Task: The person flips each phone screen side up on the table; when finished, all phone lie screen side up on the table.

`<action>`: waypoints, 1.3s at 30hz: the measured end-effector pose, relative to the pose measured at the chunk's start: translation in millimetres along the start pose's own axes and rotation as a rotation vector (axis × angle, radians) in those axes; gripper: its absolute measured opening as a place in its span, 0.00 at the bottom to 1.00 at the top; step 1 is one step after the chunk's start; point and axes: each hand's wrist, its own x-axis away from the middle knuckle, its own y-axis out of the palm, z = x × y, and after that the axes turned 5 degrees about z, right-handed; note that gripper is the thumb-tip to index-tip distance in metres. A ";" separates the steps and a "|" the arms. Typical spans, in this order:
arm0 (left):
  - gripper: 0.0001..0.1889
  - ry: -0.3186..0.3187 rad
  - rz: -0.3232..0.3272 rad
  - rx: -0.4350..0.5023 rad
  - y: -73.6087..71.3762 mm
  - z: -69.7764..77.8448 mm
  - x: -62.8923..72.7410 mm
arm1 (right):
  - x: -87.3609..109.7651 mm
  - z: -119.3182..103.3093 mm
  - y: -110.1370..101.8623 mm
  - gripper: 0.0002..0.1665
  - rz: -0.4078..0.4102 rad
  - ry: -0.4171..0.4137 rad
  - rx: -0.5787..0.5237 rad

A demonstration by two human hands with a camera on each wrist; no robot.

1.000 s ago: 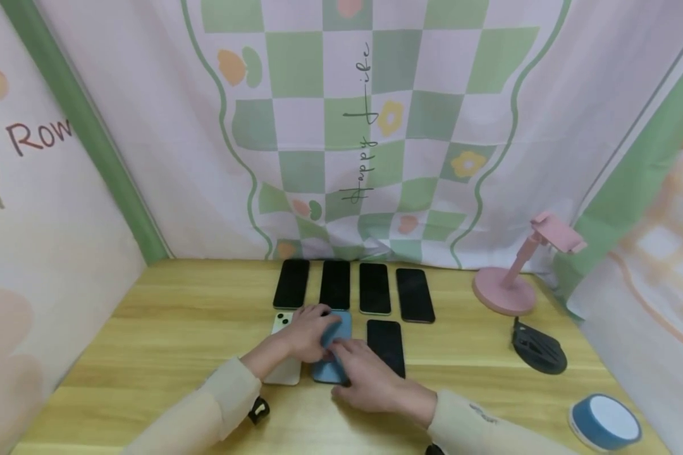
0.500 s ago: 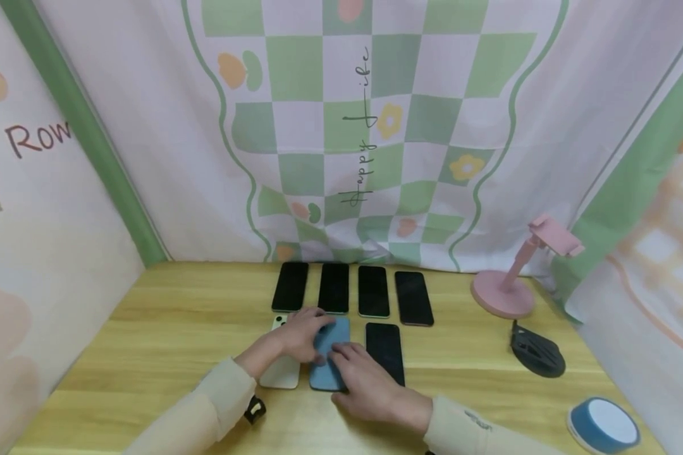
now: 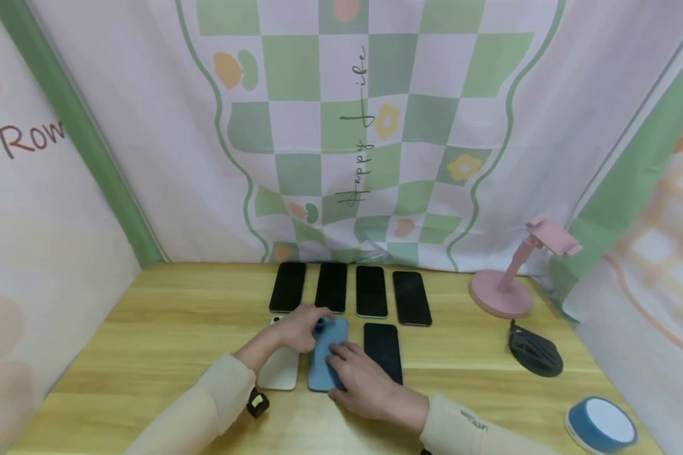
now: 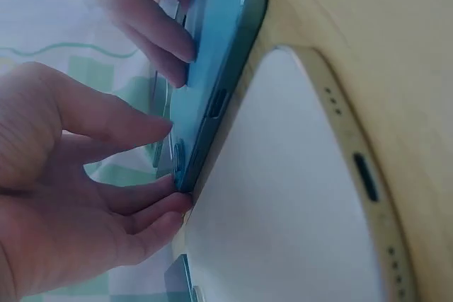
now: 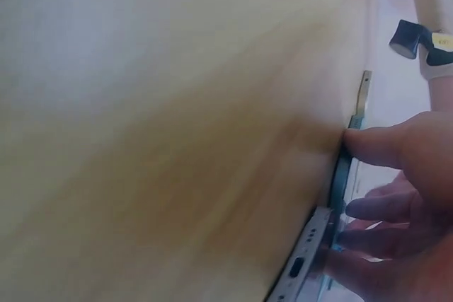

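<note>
A light blue smartphone (image 3: 320, 370) lies camera side up between a white phone (image 3: 281, 368) and a black-screened phone (image 3: 383, 349). My left hand (image 3: 296, 327) is at its top end beside the camera. In the left wrist view, the fingertips (image 4: 166, 221) are right at the blue phone's (image 4: 205, 61) camera-end corner, with the thumb just over its back. From the lower right, my right hand (image 3: 367, 382) rests relaxed fingers on the blue back, its thumb (image 5: 371, 145) at the phone's bottom end in the right wrist view. Left fingers cover the white phone's top.
Several black-screened phones (image 3: 332, 287) form a row along the table's back edge. On the right stand a pink phone stand (image 3: 501, 294), a folded black stand (image 3: 535, 349) and a blue-and-white round object (image 3: 602, 423). A printed curtain (image 3: 341, 133) hangs behind the table.
My left hand has drawn back a little to the left, uncovering the blue phone's camera. The right hand has stayed on the lower part of the phone with little movement.
</note>
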 end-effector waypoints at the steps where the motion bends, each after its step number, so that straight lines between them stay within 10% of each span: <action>1: 0.35 -0.004 0.005 0.021 0.0 -1.2 -1.1 | -0.9 2.4 3.4 0.35 -0.001 -0.005 0.001; 24: 0.18 -0.243 0.258 0.253 15.8 -4.7 -3.5 | 6.5 -17.8 -18.7 0.36 -0.055 0.054 -0.054; 39: 0.21 -0.378 0.228 0.460 13.5 -4.8 -2.2 | 9.0 -15.1 -21.2 0.37 -0.054 0.023 -0.100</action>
